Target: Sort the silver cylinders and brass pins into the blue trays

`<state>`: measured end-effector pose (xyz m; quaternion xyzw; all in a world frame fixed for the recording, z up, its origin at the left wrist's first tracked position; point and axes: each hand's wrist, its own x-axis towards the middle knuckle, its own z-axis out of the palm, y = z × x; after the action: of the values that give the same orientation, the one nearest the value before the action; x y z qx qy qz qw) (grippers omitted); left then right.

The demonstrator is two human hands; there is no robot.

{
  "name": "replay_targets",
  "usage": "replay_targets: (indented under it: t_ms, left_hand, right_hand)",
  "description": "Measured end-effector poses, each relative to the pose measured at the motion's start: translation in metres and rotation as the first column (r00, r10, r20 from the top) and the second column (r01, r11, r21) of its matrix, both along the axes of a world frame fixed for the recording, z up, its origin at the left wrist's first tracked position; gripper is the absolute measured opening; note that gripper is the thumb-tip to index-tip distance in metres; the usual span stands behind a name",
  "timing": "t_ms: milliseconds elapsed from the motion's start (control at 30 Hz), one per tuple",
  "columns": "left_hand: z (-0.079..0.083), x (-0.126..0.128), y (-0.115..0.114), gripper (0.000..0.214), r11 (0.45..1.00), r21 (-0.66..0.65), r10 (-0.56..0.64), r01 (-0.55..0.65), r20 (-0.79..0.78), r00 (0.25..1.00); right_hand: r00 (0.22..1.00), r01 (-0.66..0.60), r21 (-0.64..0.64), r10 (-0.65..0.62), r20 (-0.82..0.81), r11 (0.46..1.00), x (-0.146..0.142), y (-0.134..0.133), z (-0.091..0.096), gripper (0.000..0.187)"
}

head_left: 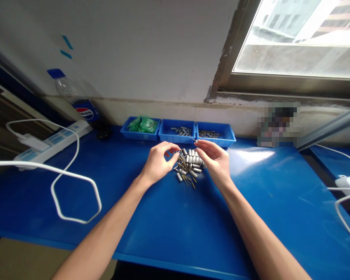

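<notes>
A mixed pile of grey metal sleeves [196, 160] and thin brass-coloured screws [184, 165] lies on the blue table between my hands. My left hand [160, 162] is at the pile's left edge, its thumb and fingertips closing together in a pinch. What those fingertips hold is too small to make out. Over the pile's right side, my right hand [216, 157] has its thumb and index finger close together. A thin, screw-like piece [193, 139] projects from its fingertips toward the bins. The right fingers partly cover the pile.
Three joined blue bins stand behind the pile: one with green packets [144, 124], one with grey sleeves [184, 131], one with screws [210, 134]. At left are a power strip [54, 144], a looping white cable [97, 194] and a Pepsi bottle [84, 111].
</notes>
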<state>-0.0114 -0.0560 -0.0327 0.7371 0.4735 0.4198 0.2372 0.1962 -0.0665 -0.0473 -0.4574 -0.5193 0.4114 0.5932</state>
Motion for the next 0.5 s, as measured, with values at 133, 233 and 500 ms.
replay_targets:
  t_ms: [133,233,500]
  left_hand:
    - [-0.002,-0.015,0.005,0.018,0.997,0.017,-0.069,0.076,-0.236,0.969]
    - [-0.009,-0.019,0.007,0.021,0.993,-0.029,-0.121,0.118,-0.292,0.949]
    - [-0.017,-0.013,0.006,0.026,0.998,-0.023,-0.062,0.058,-0.245,0.968]
  right_hand:
    - [0.998,0.060,0.035,-0.061,0.024,0.998,0.005,0.005,-0.004,0.061]
    - [0.996,0.064,0.040,-0.066,0.061,0.997,0.008,0.006,-0.006,0.058]
    - [0.991,0.078,0.009,-0.079,0.111,0.997,0.008,0.005,-0.005,0.032]
